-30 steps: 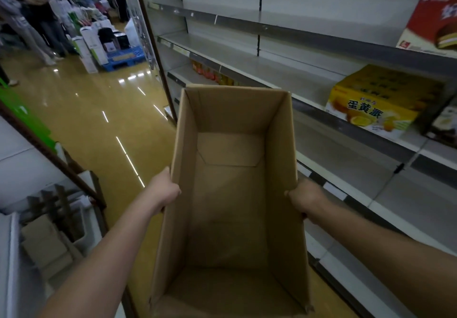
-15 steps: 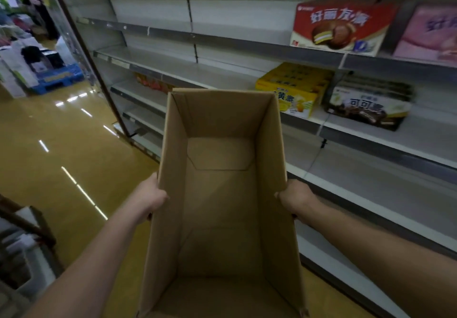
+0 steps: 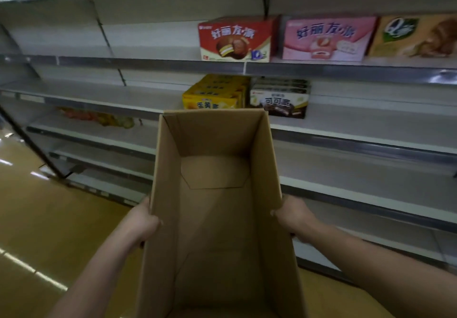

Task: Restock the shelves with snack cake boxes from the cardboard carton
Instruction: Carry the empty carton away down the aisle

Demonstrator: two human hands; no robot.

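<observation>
Left hand [image 3: 142, 221] at 7 o'clock grips the cardboard carton [image 3: 217, 218] by its left wall. Carton dead centre, top open, nothing visible inside. Right hand [image 3: 293, 215] at 4 o'clock grips the right wall. Change over the last second: view swung off the aisle to face the shelves [image 3: 358, 119], with snack cake boxes [image 3: 235, 39] at 12 to 2 o'clock. Judgement: this carton is spent, needs discarding or refilling.

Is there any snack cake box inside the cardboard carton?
No, the inside of the cardboard carton shows only its bare walls and bottom flaps, with no box in it.
</observation>
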